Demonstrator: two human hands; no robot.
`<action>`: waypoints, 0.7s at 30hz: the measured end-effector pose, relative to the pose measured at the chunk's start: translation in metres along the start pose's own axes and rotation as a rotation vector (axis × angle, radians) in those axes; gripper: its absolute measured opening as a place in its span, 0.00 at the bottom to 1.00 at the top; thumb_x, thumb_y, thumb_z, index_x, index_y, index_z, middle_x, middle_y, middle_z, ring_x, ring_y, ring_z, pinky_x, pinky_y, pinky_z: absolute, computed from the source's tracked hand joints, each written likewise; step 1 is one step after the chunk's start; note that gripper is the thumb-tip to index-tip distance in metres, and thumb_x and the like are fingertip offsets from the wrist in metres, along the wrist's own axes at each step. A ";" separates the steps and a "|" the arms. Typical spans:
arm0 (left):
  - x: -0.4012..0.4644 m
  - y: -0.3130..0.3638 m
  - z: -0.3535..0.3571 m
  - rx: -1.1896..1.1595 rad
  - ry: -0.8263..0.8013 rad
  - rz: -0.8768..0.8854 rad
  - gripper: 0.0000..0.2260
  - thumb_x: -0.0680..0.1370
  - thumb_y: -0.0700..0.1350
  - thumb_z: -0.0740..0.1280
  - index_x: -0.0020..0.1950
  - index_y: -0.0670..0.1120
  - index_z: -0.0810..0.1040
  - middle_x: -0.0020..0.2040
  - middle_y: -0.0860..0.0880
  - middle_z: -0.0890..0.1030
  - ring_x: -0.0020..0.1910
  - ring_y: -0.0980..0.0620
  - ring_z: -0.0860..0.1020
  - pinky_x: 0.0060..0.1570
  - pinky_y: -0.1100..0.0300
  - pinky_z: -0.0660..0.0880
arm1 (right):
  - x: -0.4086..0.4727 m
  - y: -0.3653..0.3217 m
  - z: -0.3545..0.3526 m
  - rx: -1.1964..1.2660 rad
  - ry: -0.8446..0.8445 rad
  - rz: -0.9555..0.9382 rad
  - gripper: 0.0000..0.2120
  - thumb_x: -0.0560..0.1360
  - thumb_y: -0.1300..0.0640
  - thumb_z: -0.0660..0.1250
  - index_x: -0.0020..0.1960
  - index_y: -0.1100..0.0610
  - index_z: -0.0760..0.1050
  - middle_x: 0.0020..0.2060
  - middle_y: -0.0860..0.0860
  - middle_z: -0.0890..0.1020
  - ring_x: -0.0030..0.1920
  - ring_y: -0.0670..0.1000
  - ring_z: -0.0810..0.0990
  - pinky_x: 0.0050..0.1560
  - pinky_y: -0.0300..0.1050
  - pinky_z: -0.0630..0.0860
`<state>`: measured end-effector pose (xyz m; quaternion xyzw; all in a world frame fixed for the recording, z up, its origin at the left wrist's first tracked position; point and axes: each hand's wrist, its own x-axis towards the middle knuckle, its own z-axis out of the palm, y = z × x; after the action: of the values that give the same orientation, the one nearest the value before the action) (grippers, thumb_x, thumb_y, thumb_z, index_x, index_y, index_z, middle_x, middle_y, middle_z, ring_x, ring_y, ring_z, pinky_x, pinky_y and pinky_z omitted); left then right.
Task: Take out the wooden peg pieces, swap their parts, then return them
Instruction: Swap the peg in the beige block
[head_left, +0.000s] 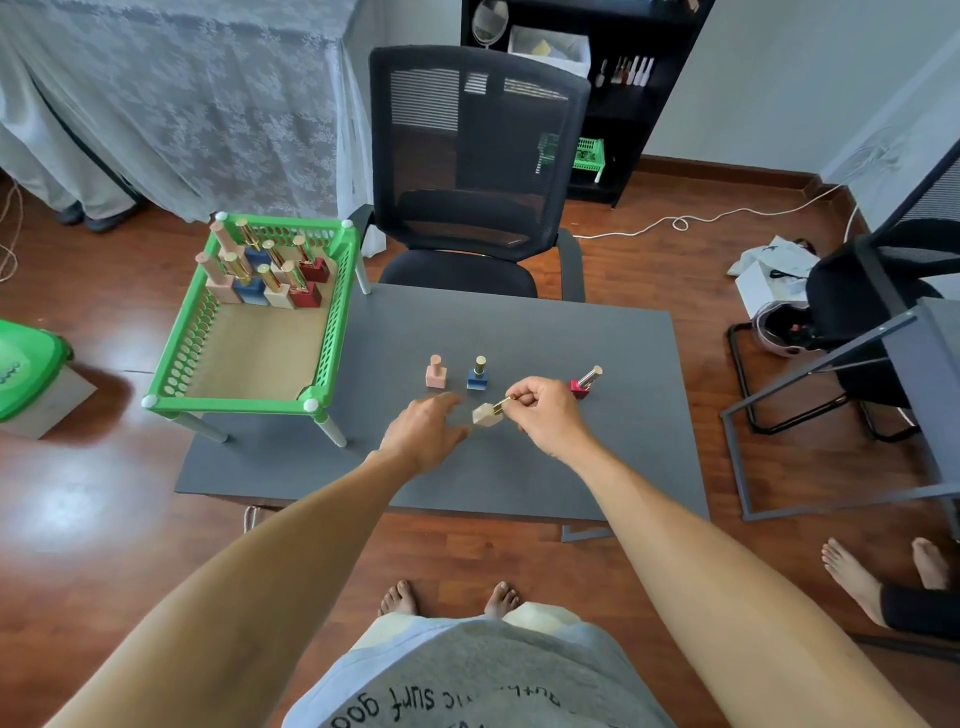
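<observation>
1. While the right hand (545, 415) sits just right of the frame's centre, its fingers (519, 397) pinch the gold peg of a cream piece (487, 414), which hangs tilted above the grey surface (571, 478).
2. Just left of it, the left hand (423, 434) hovers with fingers loosely spread, grasping nothing, close to the cream block.
3. Above the hands, three pieces rest on the surface in a row: a pink piece (436, 372) and a blue piece (477, 374) upright, and a red piece (584, 383) to the right with its peg leaning.
4. At the upper left, a green basket (332, 332) on legs holds more pieces (265, 273), clustered at its far end.
5. Behind the surface, at the top centre, stands a black chair (467, 171).
</observation>
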<state>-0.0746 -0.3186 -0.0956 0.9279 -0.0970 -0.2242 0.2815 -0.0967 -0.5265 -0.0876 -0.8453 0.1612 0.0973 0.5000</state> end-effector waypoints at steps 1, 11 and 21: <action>0.001 -0.004 0.003 0.051 0.012 -0.037 0.24 0.79 0.56 0.68 0.74 0.51 0.71 0.68 0.48 0.76 0.65 0.43 0.76 0.59 0.48 0.75 | 0.002 0.004 -0.001 -0.038 0.014 -0.002 0.02 0.76 0.61 0.72 0.44 0.58 0.81 0.30 0.47 0.79 0.29 0.47 0.72 0.33 0.41 0.70; 0.019 -0.045 0.021 0.267 0.093 -0.236 0.47 0.75 0.68 0.63 0.82 0.41 0.48 0.83 0.42 0.48 0.82 0.44 0.46 0.79 0.48 0.50 | 0.035 0.017 -0.017 -0.200 0.116 0.008 0.05 0.75 0.59 0.71 0.41 0.54 0.77 0.26 0.44 0.76 0.27 0.43 0.71 0.28 0.33 0.66; 0.038 -0.047 0.032 0.237 0.063 -0.330 0.52 0.74 0.72 0.61 0.83 0.41 0.42 0.83 0.44 0.40 0.82 0.46 0.39 0.80 0.47 0.44 | 0.062 0.016 -0.017 -0.263 0.131 0.003 0.03 0.75 0.60 0.69 0.42 0.55 0.79 0.28 0.44 0.78 0.35 0.52 0.76 0.39 0.53 0.78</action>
<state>-0.0537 -0.3070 -0.1593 0.9644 0.0396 -0.2254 0.1326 -0.0453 -0.5593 -0.1129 -0.9078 0.1806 0.0633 0.3732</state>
